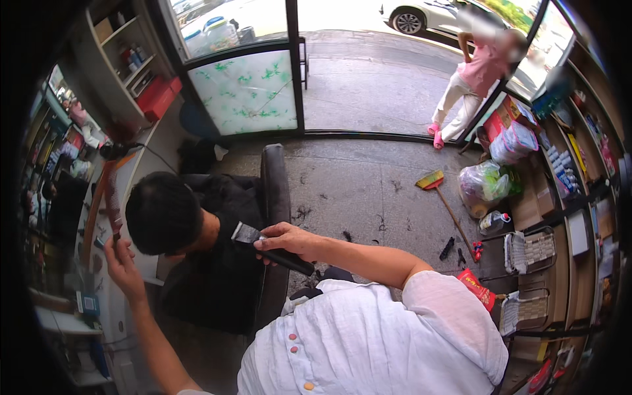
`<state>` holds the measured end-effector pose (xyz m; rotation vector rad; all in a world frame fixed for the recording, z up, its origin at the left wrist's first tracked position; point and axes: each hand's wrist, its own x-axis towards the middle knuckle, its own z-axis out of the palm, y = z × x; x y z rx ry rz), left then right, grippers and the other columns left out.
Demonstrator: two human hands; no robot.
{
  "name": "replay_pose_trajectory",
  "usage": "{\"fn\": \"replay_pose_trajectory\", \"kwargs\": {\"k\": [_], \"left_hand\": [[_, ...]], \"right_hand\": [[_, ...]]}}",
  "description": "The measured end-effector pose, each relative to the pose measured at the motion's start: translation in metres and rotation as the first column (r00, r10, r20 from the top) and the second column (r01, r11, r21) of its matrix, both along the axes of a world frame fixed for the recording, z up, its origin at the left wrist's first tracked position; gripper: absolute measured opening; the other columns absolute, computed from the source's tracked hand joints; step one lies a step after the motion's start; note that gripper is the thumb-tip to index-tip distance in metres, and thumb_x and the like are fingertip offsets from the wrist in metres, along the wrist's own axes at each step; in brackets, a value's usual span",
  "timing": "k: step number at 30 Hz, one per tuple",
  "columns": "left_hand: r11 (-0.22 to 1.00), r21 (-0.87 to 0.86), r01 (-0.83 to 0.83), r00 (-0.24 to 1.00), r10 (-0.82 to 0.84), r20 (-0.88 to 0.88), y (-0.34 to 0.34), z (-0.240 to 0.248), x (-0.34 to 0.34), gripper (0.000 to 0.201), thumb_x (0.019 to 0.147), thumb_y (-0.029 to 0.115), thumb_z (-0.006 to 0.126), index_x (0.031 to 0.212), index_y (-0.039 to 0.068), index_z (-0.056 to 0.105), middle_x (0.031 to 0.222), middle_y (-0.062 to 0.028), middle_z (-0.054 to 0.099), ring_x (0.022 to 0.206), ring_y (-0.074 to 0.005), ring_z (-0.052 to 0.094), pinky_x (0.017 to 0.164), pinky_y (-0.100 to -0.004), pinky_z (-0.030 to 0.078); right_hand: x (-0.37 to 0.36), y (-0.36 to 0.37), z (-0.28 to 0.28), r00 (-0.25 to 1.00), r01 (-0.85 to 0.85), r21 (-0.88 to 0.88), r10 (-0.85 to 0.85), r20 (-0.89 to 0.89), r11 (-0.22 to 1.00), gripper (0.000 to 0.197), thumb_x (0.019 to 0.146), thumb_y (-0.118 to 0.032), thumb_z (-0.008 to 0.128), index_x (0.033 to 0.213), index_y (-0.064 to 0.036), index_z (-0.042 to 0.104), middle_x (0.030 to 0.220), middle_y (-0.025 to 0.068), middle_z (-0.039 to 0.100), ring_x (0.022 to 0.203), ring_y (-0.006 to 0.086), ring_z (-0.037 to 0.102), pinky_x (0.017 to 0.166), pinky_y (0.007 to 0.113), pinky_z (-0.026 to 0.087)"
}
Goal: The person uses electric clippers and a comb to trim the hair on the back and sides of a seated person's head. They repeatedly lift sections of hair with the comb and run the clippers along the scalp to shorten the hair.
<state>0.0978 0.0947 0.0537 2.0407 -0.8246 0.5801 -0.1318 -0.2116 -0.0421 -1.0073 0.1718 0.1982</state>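
Observation:
A seated person with short dark hair [164, 214] wears a black cape [214, 283] and sits in a black chair [274, 191], facing left. My left hand [124, 264] is raised beyond the head, its fingers closed on the lower end of a reddish-brown comb [112, 197] that points upward. Behind the person's neck, my right hand [289, 241] grips a black hair clipper [293, 261]. The clipper's pale, wide head [247, 233] points left, near the cape and apart from the hair.
On the left stand a counter [135, 178] and a mirror. Cut hair [303, 214] lies on the floor, with a broom [454, 214] farther right. Shelves, bags and woven chairs [530, 253] line the right side. Another person in pink [484, 66] stands at the doorway.

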Motion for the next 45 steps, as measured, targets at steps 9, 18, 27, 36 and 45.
{"fn": "replay_pose_trajectory", "kwargs": {"k": [9, 18, 27, 36, 45], "left_hand": [[0.905, 0.425, 0.007, 0.992, -0.061, 0.113, -0.020, -0.021, -0.070, 0.018, 0.090, 0.014, 0.065, 0.105, 0.006, 0.060, 0.087, -0.0110, 0.066, 0.081, -0.0307, 0.066, 0.068, -0.0379, 0.054], [0.820, 0.564, 0.095, 0.994, -0.110, -0.008, -0.008, 0.002, -0.079, 0.026, 0.083, 0.013, 0.070, 0.108, 0.010, 0.071, 0.082, -0.0069, 0.061, 0.074, -0.0255, 0.060, 0.067, -0.0356, 0.050], [0.806, 0.591, -0.042, 0.987, -0.060, 0.152, 0.011, 0.019, -0.062, 0.025, 0.073, 0.008, 0.076, 0.098, 0.010, 0.074, 0.086, -0.0009, 0.065, 0.088, -0.0200, 0.058, 0.081, -0.0345, 0.046], [0.846, 0.531, -0.054, 0.974, -0.073, 0.216, 0.009, 0.003, -0.062, 0.025, 0.068, 0.002, 0.077, 0.092, 0.009, 0.074, 0.086, -0.0013, 0.066, 0.086, -0.0210, 0.059, 0.079, -0.0336, 0.045], [0.871, 0.477, -0.116, 0.932, -0.071, 0.356, 0.003, 0.016, -0.059, 0.028, 0.068, -0.001, 0.076, 0.094, 0.010, 0.074, 0.086, 0.0006, 0.065, 0.083, -0.0197, 0.058, 0.077, -0.0329, 0.046]], "right_hand": [[0.011, -0.002, 0.000, 0.995, -0.006, 0.069, 0.012, -0.098, 0.998, 0.028, 0.090, -0.024, 0.069, 0.105, -0.0014, 0.060, 0.090, 0.0104, 0.068, 0.076, 0.0183, 0.067, 0.070, 0.031, 0.056], [0.033, -0.001, 0.000, 0.998, -0.033, 0.028, 0.034, -0.048, 0.999, 0.030, 0.090, -0.026, 0.070, 0.106, -0.0026, 0.061, 0.092, 0.0079, 0.068, 0.079, 0.0157, 0.066, 0.070, 0.029, 0.054], [0.069, 0.027, -0.019, 0.974, 0.061, -0.357, 0.022, 0.225, 0.932, 0.032, 0.089, -0.018, 0.071, 0.113, 0.0003, 0.060, 0.092, 0.0019, 0.065, 0.084, 0.0077, 0.060, 0.076, 0.023, 0.049], [0.086, 0.039, -0.027, 0.888, 0.331, -0.623, -0.010, 0.460, 0.709, 0.051, 0.083, -0.023, 0.077, 0.122, 0.0041, 0.057, 0.100, 0.0087, 0.067, 0.091, 0.0131, 0.061, 0.082, 0.026, 0.049], [0.102, 0.040, -0.029, 0.823, 0.458, -0.689, 0.026, 0.568, 0.561, 0.053, 0.082, -0.025, 0.076, 0.123, 0.0025, 0.056, 0.107, 0.0168, 0.067, 0.099, 0.0247, 0.066, 0.086, 0.032, 0.050]]}}
